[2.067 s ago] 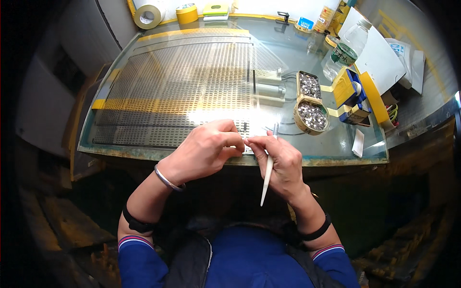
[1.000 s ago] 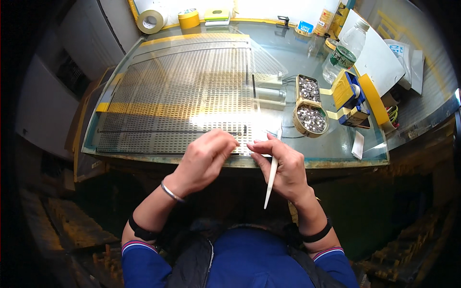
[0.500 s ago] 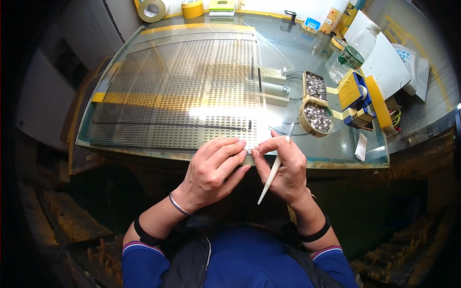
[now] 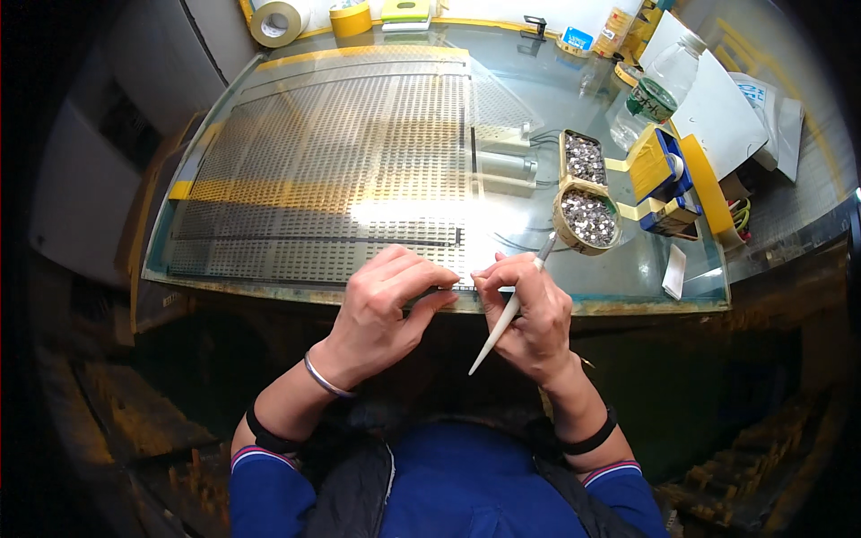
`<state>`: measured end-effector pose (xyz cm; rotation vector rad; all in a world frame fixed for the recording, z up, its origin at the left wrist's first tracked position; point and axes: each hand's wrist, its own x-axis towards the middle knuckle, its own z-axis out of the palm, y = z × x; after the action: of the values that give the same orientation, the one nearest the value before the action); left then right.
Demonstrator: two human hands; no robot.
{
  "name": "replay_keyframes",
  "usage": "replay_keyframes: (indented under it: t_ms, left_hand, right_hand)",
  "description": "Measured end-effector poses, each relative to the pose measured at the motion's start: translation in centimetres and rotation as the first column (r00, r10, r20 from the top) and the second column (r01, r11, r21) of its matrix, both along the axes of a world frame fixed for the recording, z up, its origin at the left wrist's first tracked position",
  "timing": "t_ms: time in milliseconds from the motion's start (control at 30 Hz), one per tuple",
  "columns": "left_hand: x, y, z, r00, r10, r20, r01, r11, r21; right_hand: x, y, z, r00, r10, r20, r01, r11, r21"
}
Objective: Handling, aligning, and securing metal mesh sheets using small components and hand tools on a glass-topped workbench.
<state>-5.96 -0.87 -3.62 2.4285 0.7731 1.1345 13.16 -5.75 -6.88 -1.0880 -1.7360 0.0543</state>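
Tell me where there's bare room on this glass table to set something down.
The perforated sheet under the glass table is bare from the tape rolls to the left hand. Right of it is crowded: two trays, bottle, yellow-blue boxes.

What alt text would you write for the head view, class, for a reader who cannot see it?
Two hands meet at the near edge of a glass table: the right hand holds a white stick, the left hand pinches something too small to tell. Two trays of small beads stand to the right.

both forearms rise from below; left hand point(image 4: 381, 309) and right hand point(image 4: 529, 314) curl, fingertips nearly meeting.
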Motion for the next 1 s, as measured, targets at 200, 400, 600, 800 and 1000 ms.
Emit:
replay_keyframes:
  t_ms: [200,400,600,800,1000]
  left_hand:
    - [0.6,0.4,1.5,0.994,-0.069,-0.09,0.048,0.975,-0.218]
    - [0.9,1.1,2.3,0.985,-0.118,-0.123,0.067,0.933,-0.353]
    - [1.0,1.5,2.6,0.975,-0.153,-0.162,0.059,0.877,-0.476]
    - [1.1,1.0,1.6,0.978,-0.177,-0.11,0.129,0.927,-0.351]
    - [0.5,0.6,0.2,0.988,-0.143,-0.062,0.122,0.957,-0.262]
  right_hand:
    - [-0.1,-0.2,0.2,1.0,-0.02,-0.017,0.019,0.998,-0.064]
    - [-0.2,-0.2,0.0,0.999,-0.041,0.001,0.041,0.998,-0.055]
    - [-0.4,-0.3,0.2,0.999,-0.043,0.004,0.044,0.997,-0.06]
    - [-0.3,-0.3,0.1,0.999,-0.05,0.003,0.05,0.997,-0.058]
    - [-0.5,-0.5,0.3,0.998,-0.056,0.014,0.057,0.997,-0.047]
